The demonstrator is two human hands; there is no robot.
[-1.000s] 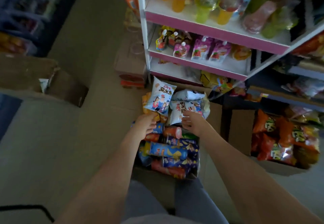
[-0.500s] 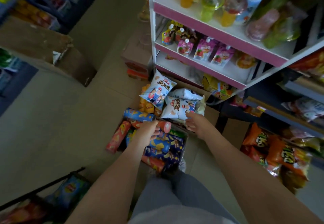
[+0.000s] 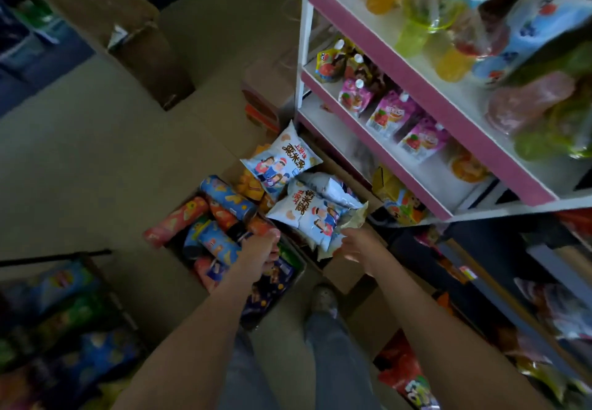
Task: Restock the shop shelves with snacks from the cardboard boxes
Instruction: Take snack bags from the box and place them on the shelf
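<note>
An open cardboard box [image 3: 296, 276] on the floor holds several chip tubes in blue, red and orange. My left hand [image 3: 261, 251] reaches into it and grips an orange chip tube [image 3: 259, 226] by its end. Two white snack bags lie at the box's far end by the shelf foot, one [image 3: 282, 159] behind the other. My right hand [image 3: 354, 244] pinches the lower edge of the nearer white snack bag [image 3: 312, 212]. The pink-and-white shelf unit [image 3: 400, 161] rises on the right, with juice pouches [image 3: 387, 114] on its middle level.
A big closed cardboard box [image 3: 128, 25] stands at the upper left. A black wire basket [image 3: 80, 254] full of snack packs is at the lower left. Orange snack bags [image 3: 400, 374] lie at the lower right. My shoe [image 3: 324, 297] stands beside the box.
My left hand has closed round an orange tube in the box. My right hand keeps its hold on the white bag. The view has swung, bringing the wire basket into sight.
</note>
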